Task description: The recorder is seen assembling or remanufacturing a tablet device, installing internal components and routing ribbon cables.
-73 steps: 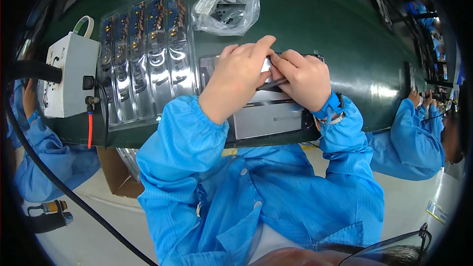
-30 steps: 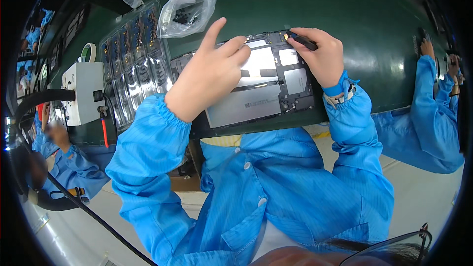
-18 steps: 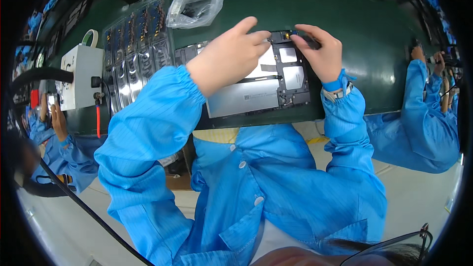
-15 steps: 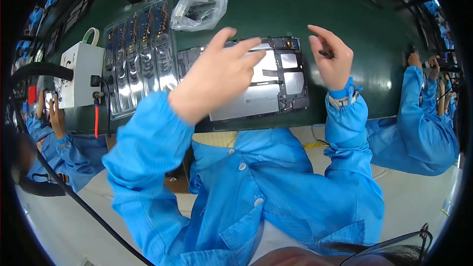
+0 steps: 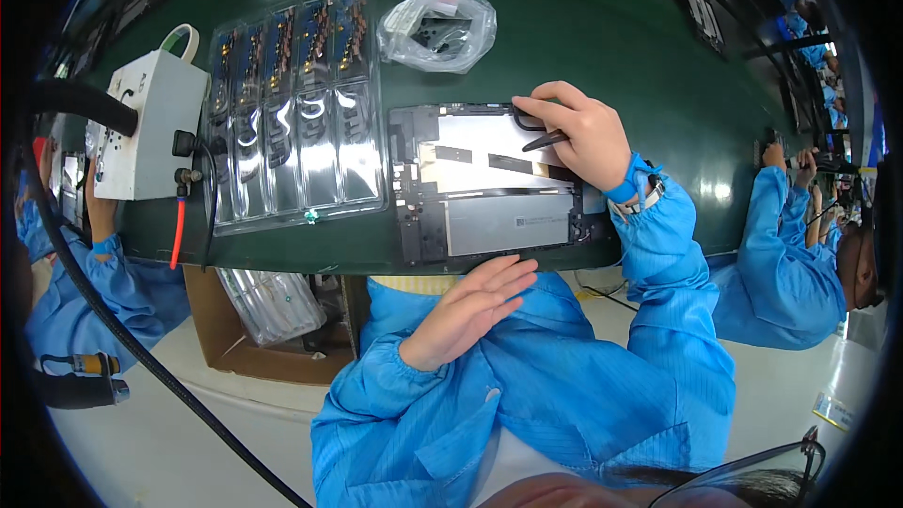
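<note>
Green matting covers our bench [image 5: 583, 28], and the opened tablet chassis [image 5: 489, 183] lies flat at its near edge. Our right hand [image 5: 583, 132] rests on the chassis's far right corner, fingers pinched around black tweezers [image 5: 538, 136]. Our left hand [image 5: 466, 310] hovers open below the edge, fingers spread, holding nothing. Clear blister trays [image 5: 292, 103] sit just left.

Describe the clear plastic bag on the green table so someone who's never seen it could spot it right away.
On the dark green table, look beyond the opened flat device. The crumpled clear plastic bag lies there, right of the long clear plastic parts tray. It alone is soft and bunched, holding dark parts.
</note>
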`<act>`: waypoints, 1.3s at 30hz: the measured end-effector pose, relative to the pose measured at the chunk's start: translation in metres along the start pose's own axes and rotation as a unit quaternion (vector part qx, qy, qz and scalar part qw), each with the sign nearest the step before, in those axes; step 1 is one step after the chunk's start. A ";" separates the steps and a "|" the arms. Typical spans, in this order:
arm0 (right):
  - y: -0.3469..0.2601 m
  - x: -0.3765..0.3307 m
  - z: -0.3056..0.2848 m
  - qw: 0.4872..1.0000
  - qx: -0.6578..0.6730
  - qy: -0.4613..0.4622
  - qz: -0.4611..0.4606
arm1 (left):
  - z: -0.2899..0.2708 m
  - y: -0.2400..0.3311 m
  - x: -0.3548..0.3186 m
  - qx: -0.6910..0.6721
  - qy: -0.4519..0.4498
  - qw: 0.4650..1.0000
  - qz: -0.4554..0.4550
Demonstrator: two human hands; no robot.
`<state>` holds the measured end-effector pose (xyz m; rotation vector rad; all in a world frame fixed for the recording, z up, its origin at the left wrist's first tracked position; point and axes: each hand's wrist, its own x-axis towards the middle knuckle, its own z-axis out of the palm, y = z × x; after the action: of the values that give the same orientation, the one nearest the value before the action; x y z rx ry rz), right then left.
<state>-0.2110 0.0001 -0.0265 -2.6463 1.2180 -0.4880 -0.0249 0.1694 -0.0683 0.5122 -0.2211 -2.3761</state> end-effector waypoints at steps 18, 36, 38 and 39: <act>0.005 -0.005 -0.001 0.999 0.002 0.020 -0.028 | 0.007 0.000 -0.004 -0.010 0.040 0.998 0.047; -0.025 -0.012 -0.018 1.000 0.005 -0.017 -0.004 | 0.043 -0.049 0.054 0.000 0.187 0.910 0.371; -0.040 -0.016 -0.037 1.000 0.013 0.006 0.004 | 0.063 -0.051 0.053 0.111 0.192 0.854 0.471; -0.043 -0.017 -0.044 0.992 0.072 0.101 -0.009 | 0.071 -0.051 0.047 0.155 0.126 0.838 0.507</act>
<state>-0.2073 0.0395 0.0239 -2.5371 1.1653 -0.8321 -0.1168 0.1780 -0.0328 0.6399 -0.5931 -1.2198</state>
